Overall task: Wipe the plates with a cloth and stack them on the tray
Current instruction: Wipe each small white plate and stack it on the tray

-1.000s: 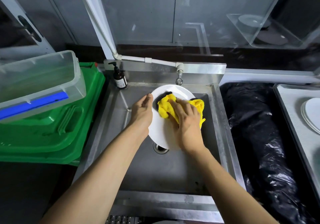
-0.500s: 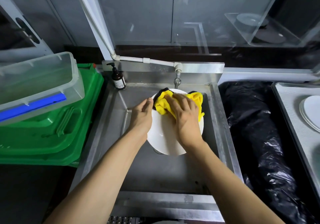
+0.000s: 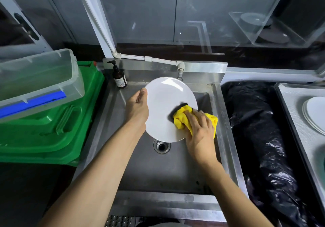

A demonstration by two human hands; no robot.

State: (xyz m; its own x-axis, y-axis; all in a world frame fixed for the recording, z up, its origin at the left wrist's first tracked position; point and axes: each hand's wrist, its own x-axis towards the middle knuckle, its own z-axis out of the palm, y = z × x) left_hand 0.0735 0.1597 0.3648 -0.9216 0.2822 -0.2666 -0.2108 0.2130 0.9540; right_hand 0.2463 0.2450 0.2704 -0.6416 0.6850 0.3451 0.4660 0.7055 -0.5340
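Your left hand [image 3: 137,107], just left of the frame's centre, grips the round white plate [image 3: 165,107] by its left rim. The thumb lies along the front edge, and the fingers pass behind the plate, out of sight. You hold the plate tilted over the stainless steel sink [image 3: 158,174], its face turned up toward you. In the picture its lower edge sits just above the round drain [image 3: 161,145] and its top edge overlaps the metal tap [image 3: 180,73].

Your right hand [image 3: 200,131], right of centre, has its fingers curled over the crumpled yellow cloth [image 3: 181,119] and presses it against the plate's lower right rim. A dark part of the cloth shows at its upper left, against the white. Some of the yellow bulges out to the right of your knuckles, beyond the plate's edge.

A brown pump bottle [image 3: 119,77] stands on the sink's upper left corner. At the left of the frame a green plastic bin [image 3: 52,124] lies beside the sink, with a clear plastic tub [image 3: 40,79] resting on top of it. To the right of the sink is a black plastic bag [image 3: 260,138]. At the right edge, a grey rectangular tray [image 3: 295,121] carries a stack of white plates [image 3: 316,114], partly cut off by the frame.
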